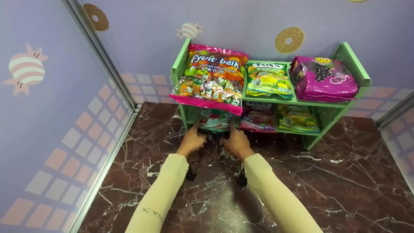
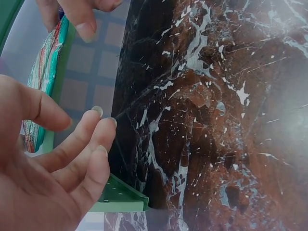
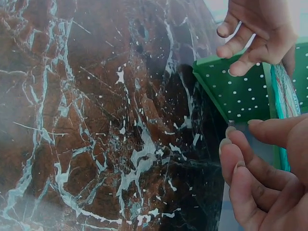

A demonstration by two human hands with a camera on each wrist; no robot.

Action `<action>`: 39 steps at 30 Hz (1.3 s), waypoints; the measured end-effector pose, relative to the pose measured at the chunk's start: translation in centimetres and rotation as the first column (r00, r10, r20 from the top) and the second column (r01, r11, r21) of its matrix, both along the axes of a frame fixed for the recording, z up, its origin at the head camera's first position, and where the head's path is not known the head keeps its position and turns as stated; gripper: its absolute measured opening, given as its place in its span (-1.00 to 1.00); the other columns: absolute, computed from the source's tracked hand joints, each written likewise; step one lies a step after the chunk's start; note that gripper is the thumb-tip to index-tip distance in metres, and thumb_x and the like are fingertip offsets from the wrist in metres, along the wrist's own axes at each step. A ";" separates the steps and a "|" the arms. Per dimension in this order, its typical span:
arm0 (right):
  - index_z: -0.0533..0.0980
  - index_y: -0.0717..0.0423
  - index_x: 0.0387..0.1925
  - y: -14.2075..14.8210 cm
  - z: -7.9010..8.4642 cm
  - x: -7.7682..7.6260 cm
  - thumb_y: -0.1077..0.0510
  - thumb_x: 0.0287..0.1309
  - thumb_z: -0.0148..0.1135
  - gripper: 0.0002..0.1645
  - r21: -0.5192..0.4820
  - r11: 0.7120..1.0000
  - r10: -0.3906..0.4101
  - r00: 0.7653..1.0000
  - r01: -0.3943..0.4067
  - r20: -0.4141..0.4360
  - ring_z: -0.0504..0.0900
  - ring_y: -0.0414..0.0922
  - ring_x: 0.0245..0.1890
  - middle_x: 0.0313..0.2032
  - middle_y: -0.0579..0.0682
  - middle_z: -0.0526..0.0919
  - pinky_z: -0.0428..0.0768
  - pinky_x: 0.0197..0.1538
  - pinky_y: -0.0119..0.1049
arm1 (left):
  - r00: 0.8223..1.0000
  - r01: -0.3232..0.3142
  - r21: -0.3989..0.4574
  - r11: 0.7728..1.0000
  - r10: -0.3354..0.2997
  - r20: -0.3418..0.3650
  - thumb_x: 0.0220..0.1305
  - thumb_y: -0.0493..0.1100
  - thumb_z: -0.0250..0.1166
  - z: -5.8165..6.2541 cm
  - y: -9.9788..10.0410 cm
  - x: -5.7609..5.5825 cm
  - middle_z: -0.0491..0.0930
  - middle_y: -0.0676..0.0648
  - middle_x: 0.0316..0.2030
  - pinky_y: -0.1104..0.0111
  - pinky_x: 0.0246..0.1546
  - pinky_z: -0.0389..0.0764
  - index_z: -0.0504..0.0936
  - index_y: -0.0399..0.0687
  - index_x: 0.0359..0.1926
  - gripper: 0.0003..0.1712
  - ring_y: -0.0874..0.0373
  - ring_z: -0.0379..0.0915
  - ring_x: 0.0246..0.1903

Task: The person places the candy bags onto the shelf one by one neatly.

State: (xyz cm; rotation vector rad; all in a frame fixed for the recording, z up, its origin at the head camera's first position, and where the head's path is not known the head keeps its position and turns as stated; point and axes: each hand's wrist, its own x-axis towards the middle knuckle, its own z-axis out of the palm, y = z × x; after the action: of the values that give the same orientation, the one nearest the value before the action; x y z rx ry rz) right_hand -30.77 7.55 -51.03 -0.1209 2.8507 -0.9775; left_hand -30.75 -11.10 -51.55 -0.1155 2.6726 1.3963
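A teal candy bag (image 1: 214,120) lies on the lower left of a green shelf, partly under the overhang of a large Fruit Balk bag (image 1: 213,76). My left hand (image 1: 191,141) is at its left side and my right hand (image 1: 237,142) at its right, index fingers pointing forward along the edges. In the left wrist view, the left hand (image 2: 48,168) has its fingers loosely bent beside the bag (image 2: 48,67). The right wrist view has the right hand (image 3: 269,178) with fingers bent near the bag's teal edge (image 3: 281,103). Neither hand's fingers close around the bag; exact contact is hidden.
On the green shelf (image 1: 347,69), a yellow-green Fox's bag (image 1: 269,79) and a purple bag (image 1: 326,79) lie on top. Below are a berries bag (image 1: 257,118) and another yellow-green bag (image 1: 298,119). Dark marble floor (image 1: 349,181) spreads in front; a panel wall (image 1: 58,123) stands left.
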 end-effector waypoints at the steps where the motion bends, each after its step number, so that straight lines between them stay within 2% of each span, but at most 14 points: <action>1: 0.09 -0.07 0.45 0.0 0.0 -0.1 0.00 0.15 0.28 -0.10 0.012 1.000 0.001 1.000 -0.001 0.000 0.61 -0.10 -0.65 -0.58 0.04 0.67 0.57 -0.31 -0.11 | 1.000 0.001 0.003 1.000 -0.001 0.010 0.17 -0.32 0.09 0.0 0.0 -0.1 0.64 -0.11 -0.50 0.38 -0.68 0.41 -0.08 0.27 0.53 -0.03 0.18 0.46 -0.69; 7: 0.06 -0.05 0.46 -0.3 -0.2 -0.6 -0.03 0.15 0.29 -0.07 0.076 0.997 0.002 1.000 0.000 -0.020 0.69 0.08 -0.42 -0.25 0.27 0.70 0.61 -0.27 -0.01 | 1.000 0.004 -0.012 1.000 -0.003 0.031 0.17 -0.40 0.06 0.0 0.2 -0.7 0.63 -0.08 -0.51 0.39 -0.73 0.37 -0.11 0.25 0.54 -0.01 0.18 0.47 -0.71; 11: 0.06 -0.02 0.45 -0.5 0.0 -0.8 -0.02 0.13 0.30 -0.06 0.064 0.998 -0.003 1.000 0.004 -0.012 0.70 0.21 -0.23 -0.08 0.35 0.66 0.62 -0.17 0.06 | 1.000 0.002 -0.033 0.999 -0.002 -0.002 0.16 -0.40 0.05 0.1 0.3 -0.9 0.69 -0.21 -0.43 0.41 -0.69 0.39 -0.09 0.19 0.54 -0.02 -0.06 0.61 -0.59; 14: 0.08 -0.02 0.42 -0.6 0.2 -0.9 -0.04 0.14 0.31 -0.09 0.068 0.998 -0.010 1.000 0.010 0.000 0.69 0.24 -0.17 -0.04 0.37 0.63 0.62 -0.16 0.09 | 1.000 -0.002 -0.038 0.999 0.002 -0.017 0.14 -0.40 0.04 0.1 0.4 -1.0 0.71 -0.27 -0.37 0.43 -0.66 0.40 -0.09 0.16 0.54 -0.02 -0.18 0.66 -0.47; 16: 0.06 -0.03 0.40 -0.4 0.2 -0.9 -0.04 0.14 0.31 -0.10 0.065 0.998 -0.012 1.000 0.011 0.008 0.69 0.23 -0.20 -0.05 0.38 0.63 0.62 -0.16 0.08 | 1.000 -0.003 -0.040 0.999 0.002 -0.030 0.13 -0.40 0.04 0.0 0.6 -1.1 0.71 -0.28 -0.37 0.43 -0.64 0.41 -0.09 0.14 0.54 -0.02 -0.13 0.64 -0.53; 19: 0.07 -0.02 0.39 -0.2 0.2 -1.0 -0.01 0.13 0.32 -0.11 0.045 0.999 -0.025 1.000 0.025 0.003 0.69 0.22 -0.21 -0.04 0.38 0.62 0.62 -0.12 0.07 | 0.999 -0.002 -0.051 0.999 -0.001 -0.047 0.12 -0.39 0.05 -0.1 0.8 -1.4 0.72 -0.27 -0.41 0.43 -0.64 0.40 -0.06 0.12 0.54 -0.03 0.07 0.54 -0.68; 22: 0.07 -0.02 0.41 -0.1 0.2 -1.2 0.01 0.13 0.32 -0.09 0.027 0.999 -0.024 1.000 0.024 0.000 0.71 0.15 -0.35 -0.07 0.36 0.64 0.63 -0.10 0.03 | 0.997 -0.003 -0.071 0.997 -0.002 -0.073 0.12 -0.38 0.04 -0.2 0.9 -1.5 0.72 -0.24 -0.45 0.43 -0.65 0.38 -0.02 0.09 0.53 -0.06 0.27 0.40 -0.76; 26: 0.01 -0.06 0.45 -0.1 0.2 -1.3 0.04 0.17 0.27 -0.07 -0.008 1.000 -0.022 0.999 0.022 0.038 0.71 0.05 -0.57 -0.26 0.27 0.71 0.66 -0.24 -0.03 | 0.994 -0.010 -0.122 0.993 -0.004 -0.112 0.12 -0.37 0.06 -0.3 1.0 -1.6 0.69 -0.18 -0.57 0.42 -0.67 0.36 0.05 0.04 0.51 -0.09 0.27 0.38 -0.79; 30: -0.09 -0.08 0.49 -0.2 0.0 -1.2 0.03 0.17 0.28 0.01 0.008 0.999 -0.033 0.999 0.033 0.029 0.72 0.12 -0.39 -0.20 0.30 0.69 0.64 -0.25 0.01 | 0.990 -0.008 -0.175 0.985 -0.017 -0.141 0.09 -0.36 0.08 -0.4 1.0 -1.6 0.54 -0.06 -0.71 0.39 -0.62 0.33 0.08 -0.01 0.50 -0.09 0.25 0.29 -0.77; 35: -0.16 -0.06 0.51 -0.1 0.0 -1.0 0.02 0.16 0.28 0.07 0.003 1.000 -0.029 0.999 0.029 -0.019 0.70 0.20 -0.27 -0.06 0.36 0.64 0.62 -0.18 0.06 | 0.981 -0.011 -0.217 0.976 -0.031 -0.189 0.10 -0.33 0.10 -0.2 1.0 -1.4 0.24 0.06 -0.70 0.28 -0.51 0.23 0.12 -0.06 0.49 -0.13 0.16 0.12 -0.67; 39: -0.14 -0.02 0.53 0.3 0.1 -0.4 -0.02 0.18 0.28 0.07 -0.001 1.000 0.009 0.997 -0.009 -0.076 0.68 0.21 -0.16 0.03 0.38 0.59 0.60 -0.09 0.08 | 0.971 -0.005 -0.249 0.969 -0.055 -0.231 0.16 -0.32 0.08 0.2 1.3 -1.0 0.20 0.07 -0.71 0.26 -0.52 0.20 0.16 -0.02 0.48 -0.19 0.15 0.09 -0.67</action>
State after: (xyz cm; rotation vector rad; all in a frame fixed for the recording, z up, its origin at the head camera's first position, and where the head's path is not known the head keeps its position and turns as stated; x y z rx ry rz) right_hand -31.19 7.83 -50.92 -0.1741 2.9152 -0.9934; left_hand -31.78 -9.76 -51.35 0.0667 3.0239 1.1256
